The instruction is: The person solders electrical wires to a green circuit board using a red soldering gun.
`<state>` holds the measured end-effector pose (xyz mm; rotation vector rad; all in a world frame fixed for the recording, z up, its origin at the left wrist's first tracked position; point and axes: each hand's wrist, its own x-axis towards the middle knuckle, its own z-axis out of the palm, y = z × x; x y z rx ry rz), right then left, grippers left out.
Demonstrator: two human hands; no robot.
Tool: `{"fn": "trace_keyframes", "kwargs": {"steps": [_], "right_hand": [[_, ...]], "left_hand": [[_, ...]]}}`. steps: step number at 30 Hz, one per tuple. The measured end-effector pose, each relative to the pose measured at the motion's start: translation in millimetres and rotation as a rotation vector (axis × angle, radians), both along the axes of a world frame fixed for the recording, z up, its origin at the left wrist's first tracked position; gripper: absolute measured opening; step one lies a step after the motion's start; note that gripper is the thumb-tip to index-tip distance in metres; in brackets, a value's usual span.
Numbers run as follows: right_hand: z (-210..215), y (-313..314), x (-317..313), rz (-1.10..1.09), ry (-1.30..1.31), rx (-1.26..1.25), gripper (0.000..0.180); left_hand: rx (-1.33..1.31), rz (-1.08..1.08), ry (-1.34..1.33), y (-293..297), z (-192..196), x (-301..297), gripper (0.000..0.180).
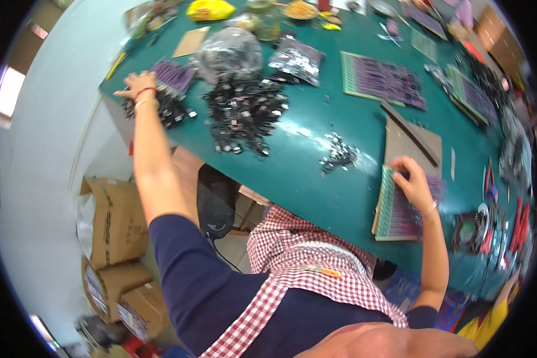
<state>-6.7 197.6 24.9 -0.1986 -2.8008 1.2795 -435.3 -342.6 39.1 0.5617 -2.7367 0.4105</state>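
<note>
Left hand (138, 89) stretched far out to the table's (316, 179) far left corner, fingers spread and pressed flat on a small heap of black parts (161, 110), gripping nothing that could be seen. Beside it, a purple stack (176, 74); further right, a bigger black pile (244, 113) and two clear bags (230, 53).

Right hand (413, 185) rested on a tray (397, 209) of green and purple rows near the table's front edge, fingers curled at the top row; whether anything small was pinched there could not be told. Just above the tray, a brown board (411, 140); to its left, a small scatter of dark bits (339, 156).

Risks, as judged: the corner heap sat close to the edge, so a sweeping pull could send parts to the floor beside the cartons (116, 238). Tray near the front edge too; a nudge from the wrist might tip it off. Arms spread wide, so little control at either end.
</note>
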Motion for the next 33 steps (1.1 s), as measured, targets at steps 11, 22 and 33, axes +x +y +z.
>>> {"fn": "trace_keyframes", "kwargs": {"steps": [11,22,33], "right_hand": [[-9.6,2.9,-5.0,0.062,0.112,0.223,0.019],[-29.0,9.8,-6.6,-0.044,0.353,0.352,0.023],[-16.9,85.2,-44.8,-0.21,-0.137,0.972,0.018]], "left_hand": [[1.323,-1.284,-0.507,325.5,-6.0,327.7,0.046],[1.675,-1.08,-0.902,382.3,-70.9,377.7,0.081],[1.756,-0.979,-0.966,385.1,-69.9,379.8,0.081]]}}
